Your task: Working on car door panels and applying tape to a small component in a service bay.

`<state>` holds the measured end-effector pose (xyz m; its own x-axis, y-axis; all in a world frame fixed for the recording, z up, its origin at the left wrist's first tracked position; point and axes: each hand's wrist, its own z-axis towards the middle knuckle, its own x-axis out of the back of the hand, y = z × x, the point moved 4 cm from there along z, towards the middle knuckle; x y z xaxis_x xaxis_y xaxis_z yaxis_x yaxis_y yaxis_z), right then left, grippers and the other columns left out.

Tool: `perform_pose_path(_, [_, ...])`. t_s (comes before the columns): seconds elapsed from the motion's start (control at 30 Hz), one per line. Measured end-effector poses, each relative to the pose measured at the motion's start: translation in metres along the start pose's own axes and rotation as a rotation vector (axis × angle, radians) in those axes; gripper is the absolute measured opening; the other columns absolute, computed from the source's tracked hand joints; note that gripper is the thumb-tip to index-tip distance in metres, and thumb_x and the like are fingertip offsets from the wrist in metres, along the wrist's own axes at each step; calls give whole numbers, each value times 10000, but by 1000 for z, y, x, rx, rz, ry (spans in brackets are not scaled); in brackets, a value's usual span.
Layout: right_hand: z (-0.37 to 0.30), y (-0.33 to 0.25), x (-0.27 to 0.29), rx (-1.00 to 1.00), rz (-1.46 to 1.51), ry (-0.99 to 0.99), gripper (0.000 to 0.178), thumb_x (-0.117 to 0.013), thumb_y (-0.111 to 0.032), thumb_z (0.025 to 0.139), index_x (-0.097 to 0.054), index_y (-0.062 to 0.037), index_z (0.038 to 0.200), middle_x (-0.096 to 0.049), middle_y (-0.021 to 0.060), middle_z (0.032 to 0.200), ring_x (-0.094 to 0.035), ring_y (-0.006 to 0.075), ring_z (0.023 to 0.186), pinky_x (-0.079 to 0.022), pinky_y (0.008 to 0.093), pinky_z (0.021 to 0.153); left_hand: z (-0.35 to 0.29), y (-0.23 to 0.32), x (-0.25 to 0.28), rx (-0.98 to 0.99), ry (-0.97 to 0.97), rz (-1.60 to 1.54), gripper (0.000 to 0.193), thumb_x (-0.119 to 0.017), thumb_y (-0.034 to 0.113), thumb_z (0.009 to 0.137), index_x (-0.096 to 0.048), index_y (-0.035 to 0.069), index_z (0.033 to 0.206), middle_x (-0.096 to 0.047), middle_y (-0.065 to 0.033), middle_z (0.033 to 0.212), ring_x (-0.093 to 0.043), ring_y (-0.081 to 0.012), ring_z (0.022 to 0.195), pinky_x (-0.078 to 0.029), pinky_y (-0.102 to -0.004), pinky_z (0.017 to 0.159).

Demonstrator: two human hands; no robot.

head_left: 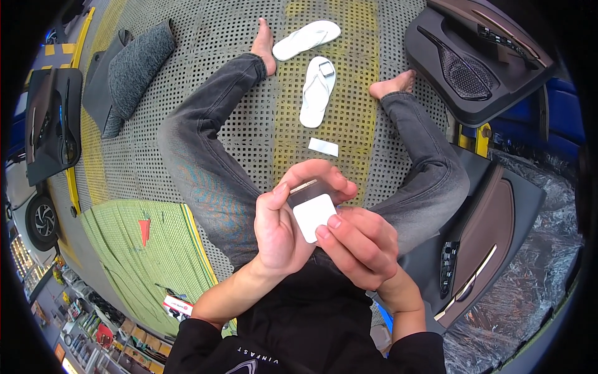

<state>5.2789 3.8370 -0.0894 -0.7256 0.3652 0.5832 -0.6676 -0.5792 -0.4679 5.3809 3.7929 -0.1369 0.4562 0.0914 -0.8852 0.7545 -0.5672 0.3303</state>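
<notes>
In front of my body my left hand [277, 230] curls round a small dark brown piece [305, 192] with a shiny light edge, its fingers bent over the far side. My right hand [364, 243] pinches the lower right corner of a white square pad [313, 217] with rounded corners. The pad covers much of the brown piece; whether the two touch I cannot tell. Past my hands, a white strip of paper [323, 147] lies on the floor. A small square item [326, 68] rests on one white flip-flop [314, 100].
Another white flip-flop [305, 40] lies farther off. Brown and black car door panels [476, 59] stand around me, including one [483, 249] by my right knee. Left are a green woven mat [137, 249], grey folded fabric [140, 68] and a car wheel [43, 218].
</notes>
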Motion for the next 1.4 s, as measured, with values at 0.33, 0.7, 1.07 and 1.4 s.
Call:
perform_pose_path(0.33, [-2, -1, 2, -14, 7, 1, 260, -668, -19, 635, -688, 1, 894, -602, 87, 954, -631, 203, 805, -571, 316, 671, 1, -4, 0, 9, -27, 3, 486, -311, 391, 934, -512, -1, 1140, -558, -126, 1046, -551, -267, 1037, -417, -411, 961])
perform_pose_path(0.7, [-5, -2, 4, -17, -1, -23, 262, -664, -23, 635, -686, 5, 895, -599, 89, 967, -629, 204, 808, -565, 315, 670, -3, -4, 1, 29, -42, 51, 453, -320, 361, 932, -507, 42, 1192, -532, -127, 1047, -514, -301, 1038, -394, -438, 984])
perform_pose_path(1.07, [4, 1, 2, -27, -5, -82, 234, -660, -27, 657, -678, 27, 884, -610, 92, 966, -624, 209, 823, -558, 319, 704, 0, 7, -5, -53, -101, 144, 407, -504, 268, 893, -482, -20, 1180, -542, -160, 1072, -532, -290, 1069, -409, -442, 987])
perform_pose_path(1.4, [9, -5, 9, -126, -71, -253, 223, -624, -98, 706, -692, -27, 906, -636, 67, 950, -610, 193, 823, -515, 362, 769, -3, -6, 8, -24, 78, 254, 292, -580, 41, 826, -515, -25, 1103, -592, -157, 1033, -580, -265, 1028, -462, -403, 939])
